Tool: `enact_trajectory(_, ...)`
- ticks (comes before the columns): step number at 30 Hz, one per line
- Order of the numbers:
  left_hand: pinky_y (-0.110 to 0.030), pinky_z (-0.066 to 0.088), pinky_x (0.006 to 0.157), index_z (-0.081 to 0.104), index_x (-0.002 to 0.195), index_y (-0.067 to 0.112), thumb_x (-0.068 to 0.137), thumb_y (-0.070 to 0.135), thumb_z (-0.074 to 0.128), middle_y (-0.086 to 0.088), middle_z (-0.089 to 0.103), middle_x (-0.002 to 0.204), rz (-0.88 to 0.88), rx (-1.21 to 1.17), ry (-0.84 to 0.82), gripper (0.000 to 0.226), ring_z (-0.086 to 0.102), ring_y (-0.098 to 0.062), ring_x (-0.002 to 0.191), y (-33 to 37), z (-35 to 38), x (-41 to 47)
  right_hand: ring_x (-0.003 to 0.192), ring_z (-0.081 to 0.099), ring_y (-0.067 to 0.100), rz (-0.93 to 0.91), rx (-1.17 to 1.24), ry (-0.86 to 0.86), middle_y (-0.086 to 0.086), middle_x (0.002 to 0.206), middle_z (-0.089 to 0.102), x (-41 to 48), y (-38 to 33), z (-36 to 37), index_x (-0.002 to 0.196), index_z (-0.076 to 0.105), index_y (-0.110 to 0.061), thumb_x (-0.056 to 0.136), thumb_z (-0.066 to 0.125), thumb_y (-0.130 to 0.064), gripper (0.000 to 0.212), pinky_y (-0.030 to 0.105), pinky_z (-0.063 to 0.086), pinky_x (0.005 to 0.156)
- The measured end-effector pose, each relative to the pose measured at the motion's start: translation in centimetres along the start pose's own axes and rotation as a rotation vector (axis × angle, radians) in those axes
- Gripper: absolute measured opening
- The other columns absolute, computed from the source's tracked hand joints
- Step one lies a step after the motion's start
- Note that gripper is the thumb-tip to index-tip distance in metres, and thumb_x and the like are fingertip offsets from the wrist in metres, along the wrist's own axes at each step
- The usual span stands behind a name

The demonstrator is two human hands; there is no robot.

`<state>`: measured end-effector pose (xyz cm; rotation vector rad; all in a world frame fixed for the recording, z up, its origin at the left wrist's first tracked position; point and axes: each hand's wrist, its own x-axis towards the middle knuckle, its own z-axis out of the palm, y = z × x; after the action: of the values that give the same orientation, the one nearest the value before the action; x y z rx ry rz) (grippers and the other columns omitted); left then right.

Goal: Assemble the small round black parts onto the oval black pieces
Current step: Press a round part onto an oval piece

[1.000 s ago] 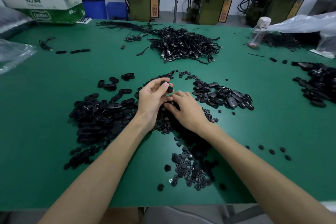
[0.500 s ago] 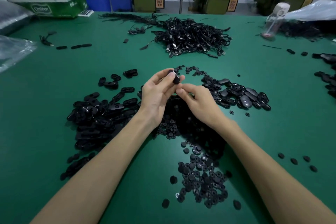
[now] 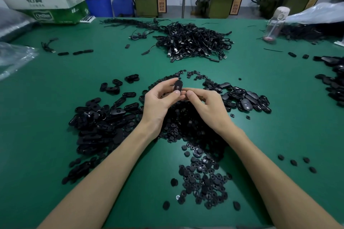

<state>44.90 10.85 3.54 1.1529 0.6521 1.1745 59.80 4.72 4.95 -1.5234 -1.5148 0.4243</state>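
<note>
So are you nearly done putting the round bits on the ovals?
Not nearly. The small heap right of the hands looks finished. The left hand holds one oval piece, with the right hand at it. A big pile of ovals and a pile of round parts are left.

centre: single black oval piece (image 3: pixel 178 85) held in left hand (image 3: pixel 160 102), right hand (image 3: pixel 208 106) just beside | centre left: heap of black plastic oval pieces (image 3: pixel 100 122) on green table (image 3: pixel 55 95) | lower centre: heap of small round black parts (image 3: pixel 202 182) | centre right: second oval-piece heap (image 3: pixel 245 98) | upper centre: black cable tangle (image 3: pixel 193 44) | upper left: cardboard box (image 3: pixel 50 5) | upper right: clear bottle (image 3: pixel 273 24)
</note>
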Motion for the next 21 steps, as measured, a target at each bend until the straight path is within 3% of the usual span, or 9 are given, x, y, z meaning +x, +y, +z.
enact_trajectory(5, -0.032, 0.061, 0.088, 0.071, 0.117, -0.003, 0.092, -0.011, 0.068, -0.017, 0.076, 0.109, 0.034, 0.136, -0.036, 0.026, 0.077, -0.029, 0.097, -0.4, 0.3, -0.5, 0.100, 0.065, 0.017, 0.047, 0.007, 0.017, 0.004, 0.102, 0.072, 0.1, 0.2, -0.1, 0.121, 0.077, -0.018, 0.107, 0.055, -0.022, 0.026, 0.031, 0.050, 0.091)
enact_trajectory(9, -0.032, 0.062, 0.087, 0.072, 0.116, -0.003, 0.092, -0.010, 0.068, -0.016, 0.077, 0.108, 0.020, 0.167, -0.031, 0.025, 0.077, -0.028, 0.097, -0.6, 0.3, -0.5, 0.087, 0.061, 0.012, 0.075, 0.009, 0.054, -0.003, 0.090, 0.063, 0.3, 0.6, 0.1, 0.117, 0.079, -0.019, 0.103, 0.062, -0.023, 0.023, 0.024, 0.044, 0.078)
enact_trajectory(13, -0.029, 0.061, 0.083, 0.071, 0.117, -0.002, 0.092, -0.008, 0.069, -0.015, 0.077, 0.105, 0.013, 0.159, -0.013, 0.025, 0.077, -0.026, 0.095, -0.6, 0.3, -0.4, 0.089, 0.065, 0.019, 0.080, 0.050, 0.106, 0.003, 0.094, 0.066, 0.4, 0.6, 0.0, 0.119, 0.078, -0.017, 0.098, 0.070, -0.021, 0.023, 0.034, 0.052, 0.085)
enact_trajectory(18, -0.031, 0.062, 0.083, 0.073, 0.118, 0.003, 0.094, -0.006, 0.068, -0.015, 0.076, 0.106, 0.016, 0.169, 0.004, 0.026, 0.077, -0.026, 0.096, -0.6, 0.3, -0.4, 0.084, 0.056, 0.005, 0.106, 0.036, 0.147, -0.004, 0.094, 0.061, 0.6, 1.0, -0.1, 0.134, 0.069, -0.018, 0.104, 0.059, -0.023, 0.031, 0.017, 0.040, 0.079)
enact_trajectory(21, -0.031, 0.062, 0.084, 0.074, 0.120, 0.006, 0.094, -0.006, 0.067, -0.008, 0.078, 0.108, 0.026, 0.195, 0.020, 0.029, 0.077, -0.022, 0.094, -0.7, 0.2, -0.4, 0.082, 0.058, 0.008, 0.098, 0.073, 0.155, -0.006, 0.091, 0.059, 0.6, 1.0, 0.0, 0.137, 0.066, -0.015, 0.107, 0.054, -0.018, 0.033, 0.020, 0.045, 0.080)
